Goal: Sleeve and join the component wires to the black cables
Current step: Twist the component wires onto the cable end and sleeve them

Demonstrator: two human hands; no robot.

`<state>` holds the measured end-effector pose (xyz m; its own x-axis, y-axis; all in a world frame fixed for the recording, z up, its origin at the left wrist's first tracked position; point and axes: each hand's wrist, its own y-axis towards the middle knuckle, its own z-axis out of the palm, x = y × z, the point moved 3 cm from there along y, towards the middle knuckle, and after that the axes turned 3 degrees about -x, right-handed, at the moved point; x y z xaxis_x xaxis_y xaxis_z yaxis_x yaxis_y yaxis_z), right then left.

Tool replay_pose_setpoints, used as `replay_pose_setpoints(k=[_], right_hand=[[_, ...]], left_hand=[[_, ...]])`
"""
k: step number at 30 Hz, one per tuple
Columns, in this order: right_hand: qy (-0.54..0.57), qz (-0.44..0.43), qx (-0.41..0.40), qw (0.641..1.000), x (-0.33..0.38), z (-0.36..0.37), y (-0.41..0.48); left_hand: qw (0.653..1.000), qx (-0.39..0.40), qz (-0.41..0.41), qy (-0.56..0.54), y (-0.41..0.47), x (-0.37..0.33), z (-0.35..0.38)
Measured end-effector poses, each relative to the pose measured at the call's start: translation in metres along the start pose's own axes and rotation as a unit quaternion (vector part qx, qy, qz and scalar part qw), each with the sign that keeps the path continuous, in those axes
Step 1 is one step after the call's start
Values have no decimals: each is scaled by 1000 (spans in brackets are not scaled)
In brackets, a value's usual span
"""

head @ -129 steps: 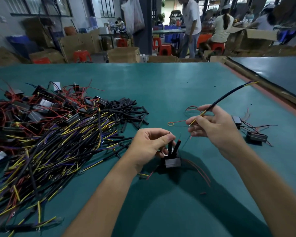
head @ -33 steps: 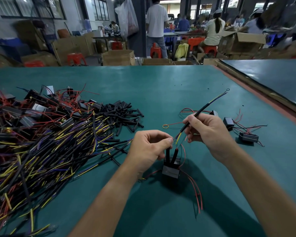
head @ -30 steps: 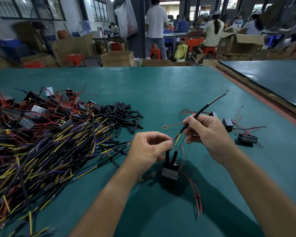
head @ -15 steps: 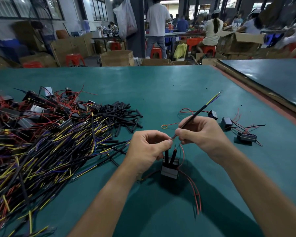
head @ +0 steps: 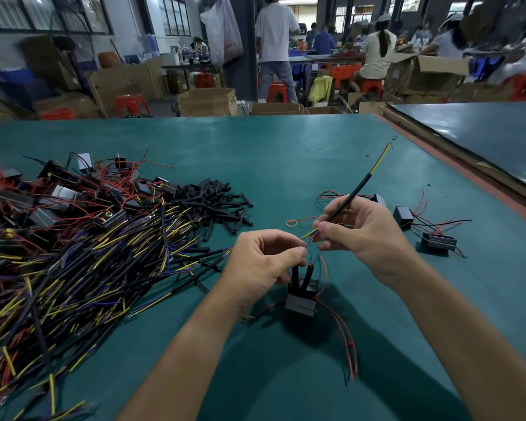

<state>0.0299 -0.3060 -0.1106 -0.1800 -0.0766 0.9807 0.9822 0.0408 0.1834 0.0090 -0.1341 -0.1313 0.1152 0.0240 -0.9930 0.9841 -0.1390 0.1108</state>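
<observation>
A small black box component [head: 301, 300] stands on the green table [head: 286, 165] with two black sleeves [head: 302, 275] rising from its top and red wires [head: 345, 338] trailing to the right. My left hand [head: 261, 265] pinches a thin wire end just above the sleeves. My right hand [head: 359, 232] pinches a black cable [head: 354, 192] near its lower end, where yellow and blue cores stick out towards the left fingertips. The cable slants up to the right and ends in a yellow wire with a ring terminal [head: 394, 138].
A big heap of black cables with yellow and purple ends [head: 73, 268] fills the left side. Behind it lie boxed components with red wires [head: 58, 192] and a pile of short black sleeves [head: 213, 205]. Several components [head: 438, 240] lie right of my right hand.
My right hand has drawn the cable's cores down and left until they meet the wire end in my left fingertips. The component has stayed under my left hand.
</observation>
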Motion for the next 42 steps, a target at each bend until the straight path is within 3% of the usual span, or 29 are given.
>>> replay_pose_setpoints(k=[10,19,26,34,42], right_hand=[[-32,-11,22,999,6,2,-2],[-4,-25,59,998,12,3,-6],[17,-36,61,997,13,4,-7],[13,-35,59,998,13,4,-7],[0,-23,53,998,10,5,-6]], left_hand=[[1000,14,-6,5,-1,-5,-7],[994,82,-21,-64,-6,-5,2],[995,44,-48,-82,-5,-2,5],[999,-18,-11,-32,-5,-3,5],[999,-7,-12,-36,-5,-4,6]])
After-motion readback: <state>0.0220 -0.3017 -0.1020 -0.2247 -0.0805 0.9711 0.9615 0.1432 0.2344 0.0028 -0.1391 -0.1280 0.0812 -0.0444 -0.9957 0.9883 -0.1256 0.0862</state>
